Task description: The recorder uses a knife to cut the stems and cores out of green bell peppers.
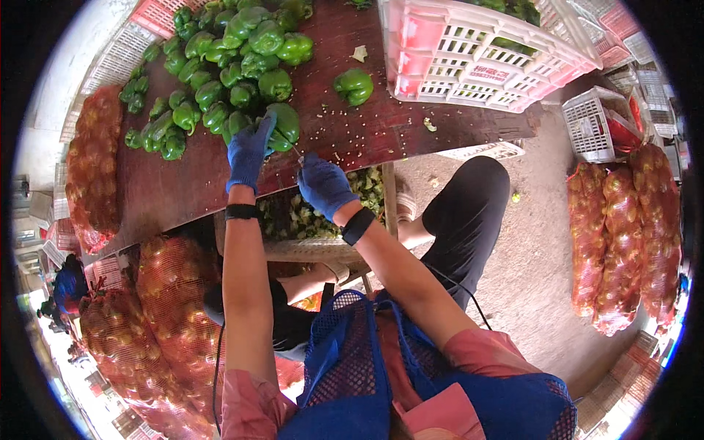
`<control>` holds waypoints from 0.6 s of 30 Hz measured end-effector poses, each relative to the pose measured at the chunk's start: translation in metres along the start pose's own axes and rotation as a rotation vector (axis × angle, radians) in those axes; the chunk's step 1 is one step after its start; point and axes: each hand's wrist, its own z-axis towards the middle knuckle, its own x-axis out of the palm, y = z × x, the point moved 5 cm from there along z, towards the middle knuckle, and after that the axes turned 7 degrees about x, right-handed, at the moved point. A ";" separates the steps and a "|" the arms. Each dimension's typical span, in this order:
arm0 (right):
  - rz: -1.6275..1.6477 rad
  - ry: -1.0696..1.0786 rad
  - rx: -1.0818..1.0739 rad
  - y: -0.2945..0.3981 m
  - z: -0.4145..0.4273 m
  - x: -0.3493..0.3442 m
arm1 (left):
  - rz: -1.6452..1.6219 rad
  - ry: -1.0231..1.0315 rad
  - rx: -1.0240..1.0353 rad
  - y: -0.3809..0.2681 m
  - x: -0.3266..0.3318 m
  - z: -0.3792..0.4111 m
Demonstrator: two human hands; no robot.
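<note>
My left hand (248, 154), in a blue knit glove, grips a green bell pepper (286, 121) over the table's near edge. In my right hand (324, 186), gloved the same way, is a thin-bladed tool (297, 149), and its tip points at the pepper's lower side. The fist hides the handle, and I cannot tell whether the blade touches the pepper. Just beyond my left hand lies a large heap of green bell peppers (231, 66). A single bell pepper (353, 87) sits apart, to the right of the heap.
Pale seeds dot the dark red tabletop (341, 33). A white and pink plastic crate (467, 60) stands at its right end. Below the near edge, a container (308, 250) holds pepper scraps. Red mesh sacks (621, 242) line the right floor; other mesh sacks (165, 313) crowd the left.
</note>
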 end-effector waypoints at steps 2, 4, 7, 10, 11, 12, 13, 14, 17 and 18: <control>0.064 -0.017 -0.004 -0.010 -0.006 -0.003 | -0.103 -0.015 0.001 -0.001 0.007 -0.004; 0.360 0.121 0.153 -0.023 -0.008 -0.005 | -0.264 0.005 -0.001 -0.001 0.008 -0.010; 1.145 0.567 0.673 -0.042 -0.018 0.008 | -0.521 0.056 -0.015 0.017 0.011 -0.022; 1.345 0.736 0.636 -0.051 -0.022 0.003 | -0.617 -0.008 -0.008 0.029 0.010 -0.044; 1.310 0.757 0.621 -0.054 -0.023 0.003 | -0.626 -0.030 0.001 0.031 0.012 -0.049; 1.343 0.762 0.657 -0.052 -0.024 0.003 | -0.632 -0.060 0.009 0.034 0.011 -0.055; 1.179 0.599 0.506 -0.050 -0.024 -0.001 | -0.639 -0.102 0.026 0.037 0.011 -0.060; 1.012 0.438 0.357 -0.043 -0.029 -0.004 | -0.646 -0.144 0.042 0.039 0.012 -0.065; 0.414 -0.242 -0.178 -0.020 -0.026 -0.027 | -0.624 -0.185 0.030 0.029 0.022 -0.068; 0.406 -0.231 -0.122 -0.010 -0.022 -0.032 | -0.606 -0.191 0.015 0.028 0.023 -0.069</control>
